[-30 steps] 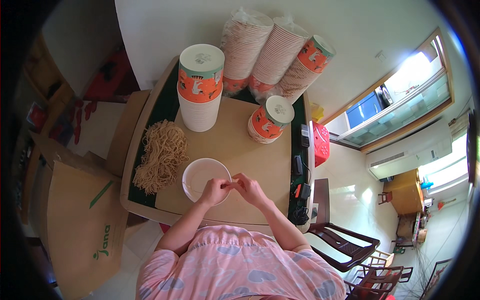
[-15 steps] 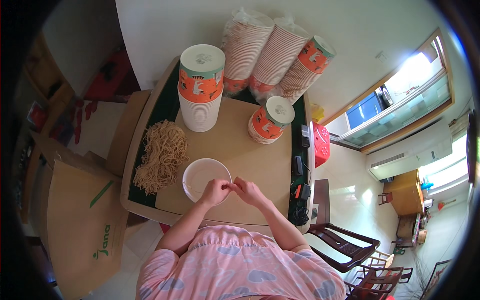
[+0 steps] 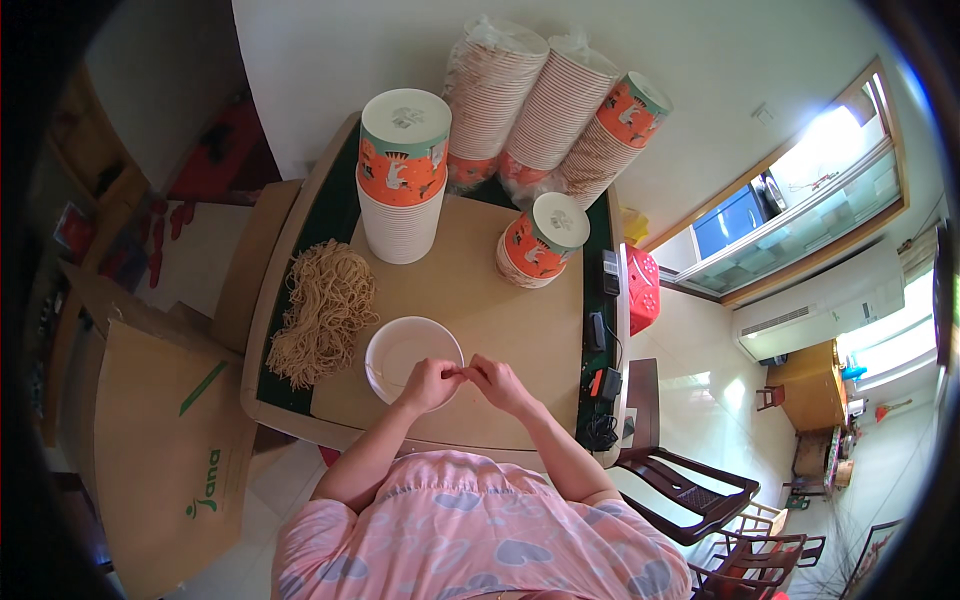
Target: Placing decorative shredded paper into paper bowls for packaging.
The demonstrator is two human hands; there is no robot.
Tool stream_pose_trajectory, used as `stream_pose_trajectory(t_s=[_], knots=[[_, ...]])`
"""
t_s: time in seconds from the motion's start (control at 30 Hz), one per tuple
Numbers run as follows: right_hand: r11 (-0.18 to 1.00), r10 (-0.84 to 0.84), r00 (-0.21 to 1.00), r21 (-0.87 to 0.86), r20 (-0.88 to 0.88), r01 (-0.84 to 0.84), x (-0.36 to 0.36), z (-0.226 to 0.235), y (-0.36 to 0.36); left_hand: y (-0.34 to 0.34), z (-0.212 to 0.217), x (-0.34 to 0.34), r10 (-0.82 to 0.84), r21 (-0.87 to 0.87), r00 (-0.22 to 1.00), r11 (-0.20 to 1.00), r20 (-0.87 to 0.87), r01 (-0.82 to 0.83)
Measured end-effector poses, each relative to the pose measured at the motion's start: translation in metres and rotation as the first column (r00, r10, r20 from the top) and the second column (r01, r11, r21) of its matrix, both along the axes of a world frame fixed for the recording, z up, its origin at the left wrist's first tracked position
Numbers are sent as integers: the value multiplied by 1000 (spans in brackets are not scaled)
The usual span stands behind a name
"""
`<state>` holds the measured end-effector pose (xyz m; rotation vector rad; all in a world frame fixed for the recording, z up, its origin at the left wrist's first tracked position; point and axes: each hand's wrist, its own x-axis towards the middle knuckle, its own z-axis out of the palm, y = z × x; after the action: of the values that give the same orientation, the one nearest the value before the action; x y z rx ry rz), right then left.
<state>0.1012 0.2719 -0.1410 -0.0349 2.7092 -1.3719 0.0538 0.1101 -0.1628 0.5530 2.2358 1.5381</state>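
Observation:
A white paper bucket [image 3: 402, 345] stands mouth up near the front of the table. Over the right part of its rim, my left hand [image 3: 432, 385] is closed in a pinch. Close beside it, my right hand [image 3: 494, 384] also pinches at the rim, fingertips nearly touching the left ones. A thin pale cord [image 3: 386, 378] shows inside the bucket, running toward my left hand; its end is hidden by my fingers. To the left lies a loose heap of beige cords [image 3: 322, 315].
A tall stack of upside-down paper buckets [image 3: 402, 175] and a shorter orange stack [image 3: 543, 240] stand behind. Several wrapped stacks [image 3: 495, 95] line the wall. Black adapters [image 3: 598, 330] lie along the right edge. A cardboard box [image 3: 165, 440] stands left, a dark chair [image 3: 690, 490] right.
My fingers have shifted very slightly at the bucket's rim. Everything else stays in place.

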Motion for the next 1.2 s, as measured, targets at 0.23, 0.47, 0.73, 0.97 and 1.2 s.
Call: stream_pose_trajectory(t_s=[0.23,0.47,0.73,0.97,1.2], knots=[[998,-8,1000,-57,20,9,2,-1,1,0,-2,0,-12,-31,999,999,36,13],[989,-42,995,-137,92,54,4,-1,2,1,-6,0,-13,-18,1000,1000,25,14],[985,-31,993,-166,115,50,5,1,5,1,-4,-1,-36,-32,999,999,39,37],[981,-12,986,-188,167,44,7,-3,5,2,-3,1,-7,14,997,1000,75,6],[963,-14,983,-262,182,62,7,-9,9,1,-11,-1,10,29,998,1000,63,-12]])
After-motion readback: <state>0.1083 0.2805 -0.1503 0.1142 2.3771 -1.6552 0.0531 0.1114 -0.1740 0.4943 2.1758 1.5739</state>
